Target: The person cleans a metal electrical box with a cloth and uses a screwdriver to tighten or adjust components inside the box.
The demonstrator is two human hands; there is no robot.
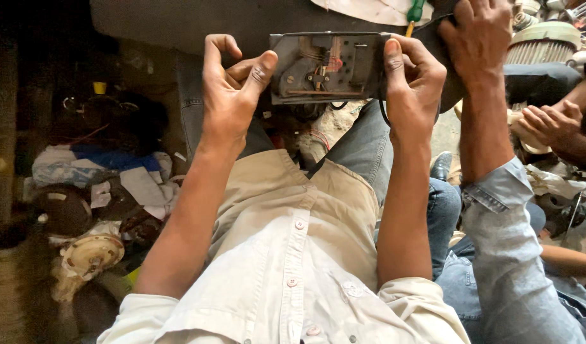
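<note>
I hold a flat grey metal panel (328,67) with small copper and metal parts on its face, out in front over my knees. My left hand (232,89) grips its left edge, thumb pressed against the side. My right hand (412,83) clamps the right edge, thumb on the face. A black wire hangs from under the panel.
Another person's arm in a grey-blue sleeve (496,204) reaches up on my right, hand (477,35) near a dark round object. A green-handled screwdriver (414,14) lies beyond the panel. A ribbed round part (541,43) sits far right. Cloth scraps and round metal parts (89,255) litter the floor left.
</note>
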